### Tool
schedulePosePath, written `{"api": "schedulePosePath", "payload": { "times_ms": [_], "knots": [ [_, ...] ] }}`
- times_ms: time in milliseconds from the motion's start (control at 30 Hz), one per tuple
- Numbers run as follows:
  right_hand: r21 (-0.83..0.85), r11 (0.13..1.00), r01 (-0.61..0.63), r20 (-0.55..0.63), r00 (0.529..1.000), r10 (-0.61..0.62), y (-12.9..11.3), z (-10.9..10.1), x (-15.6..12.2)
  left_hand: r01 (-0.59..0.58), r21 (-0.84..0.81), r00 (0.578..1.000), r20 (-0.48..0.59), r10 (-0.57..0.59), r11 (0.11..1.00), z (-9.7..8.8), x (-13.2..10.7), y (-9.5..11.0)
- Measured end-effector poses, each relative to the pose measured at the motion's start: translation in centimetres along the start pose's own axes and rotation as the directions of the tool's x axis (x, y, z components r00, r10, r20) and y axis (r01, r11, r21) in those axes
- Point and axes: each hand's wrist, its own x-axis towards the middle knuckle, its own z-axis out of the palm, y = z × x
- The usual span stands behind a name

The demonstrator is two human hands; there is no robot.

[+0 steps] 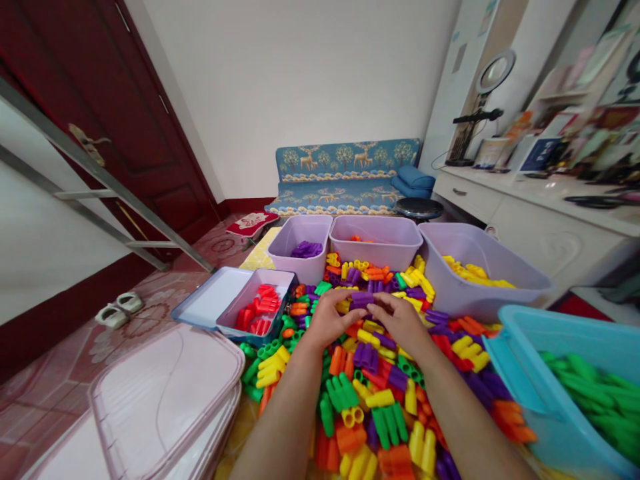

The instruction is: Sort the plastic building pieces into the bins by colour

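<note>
Nearest the wearer, a mixed pile of plastic pieces [343, 392] in green, orange, yellow, red and purple lies between and around the forearms. Hazard noted: the pile is loose and uneven, so a low sweep of either forearm could shift pieces toward the table edge.

Beyond it, above the pile, the left hand [331, 315] and right hand [401, 319] meet at a purple piece [362, 300]. Thumb and fingers of each appear to pinch it, one hand at either end. The hold is by fingertips only; in the inspector's judgement, an uneven pull could let it slip and be lost among similar purple pieces below.

Condition of the piece: uniform purple, ridged, apparently tubes joined side by side; no damage visible, though the fingers cover its ends.

Farther off stand three lilac bins [376, 252], holding purple, orange and yellow pieces respectively. Low contents and high walls suggest a carelessly tossed piece could strike a rim. At the back is a blue patterned sofa [345, 175].
</note>
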Motion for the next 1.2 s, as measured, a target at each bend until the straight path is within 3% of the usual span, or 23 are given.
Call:
{"api": "schedulePosePath", "payload": {
  "times_ms": [133, 400, 600, 700, 733, 800, 867, 933, 967, 1033, 1100, 1133, 1200],
  "knots": [
    [0.0, 1.0, 0.007, 0.009, 1.0, -0.007, 0.2, 0.3, 0.0, -0.006, 0.001, 1.0, -0.01, 0.006, 1.0, -0.2, 0.1, -0.1],
    [-0.058, 0.985, 0.161, -0.176, 0.97, -0.169, 0.1, 0.2, -0.1, 0.003, -0.031, 1.0, 0.011, -0.002, 1.0, -0.1, 0.1, -0.1],
    [0.166, 0.986, 0.035, -0.218, 0.976, 0.002, -1.0, 0.4, 0.1, 0.062, -0.056, 0.997, -0.037, -0.064, 0.997, 0.0, 0.0, 0.0],
    [0.214, 0.976, 0.038, -0.247, 0.969, 0.017, -1.9, -0.7, 0.5, 0.049, -0.056, 0.996, -0.066, -0.053, 0.997, 0.1, 0.0, -0.3],
    [0.209, 0.978, 0.026, -0.198, 0.98, 0.017, -2.4, -1.2, 0.7, 0.044, -0.044, 0.997, -0.066, -0.047, 0.998, 0.1, 0.0, -0.4],
    [0.146, 0.989, -0.03, 0.015, 0.999, 0.028, -3.5, -2.1, 1.2, 0.04, -0.014, 0.997, -0.063, -0.041, 0.999, 0.1, 0.1, -0.7],
    [0.042, 0.997, -0.062, 0.271, 0.961, 0.048, -4.7, -2.7, 2.0, 0.045, 0.009, 0.998, -0.047, -0.045, 0.999, 0.1, 0.1, -0.8],
    [0.019, 0.999, -0.045, 0.369, 0.929, 0.034, -6.1, -2.5, 3.1, 0.058, 0.025, 0.998, -0.04, -0.057, 0.998, 0.1, 0.2, -0.8],
    [0.063, 0.998, -0.031, 0.328, 0.945, 0.009, -6.7, -2.2, 3.7, 0.063, 0.031, 0.997, -0.039, -0.062, 0.998, 0.1, 0.2, -0.8],
    [0.256, 0.966, 0.037, 0.045, 0.998, -0.05, -7.8, -1.2, 4.7, 0.061, 0.027, 0.997, -0.044, -0.06, 0.998, 0.0, 0.2, -0.7],
    [0.338, 0.928, 0.158, -0.229, 0.97, -0.081, -8.3, -0.3, 5.1, 0.051, 0.017, 0.997, -0.051, -0.05, 0.999, 0.0, 0.2, -0.6],
    [0.339, 0.92, 0.194, -0.307, 0.948, -0.087, -8.3, -0.1, 5.0, 0.046, 0.015, 0.998, -0.053, -0.045, 0.999, 0.0, 0.1, -0.6],
    [0.285, 0.94, 0.188, -0.353, 0.932, -0.08, -7.4, -0.3, 4.5, 0.042, 0.015, 0.998, -0.056, -0.041, 0.999, 0.0, 0.1, -0.6]
  ]
}}
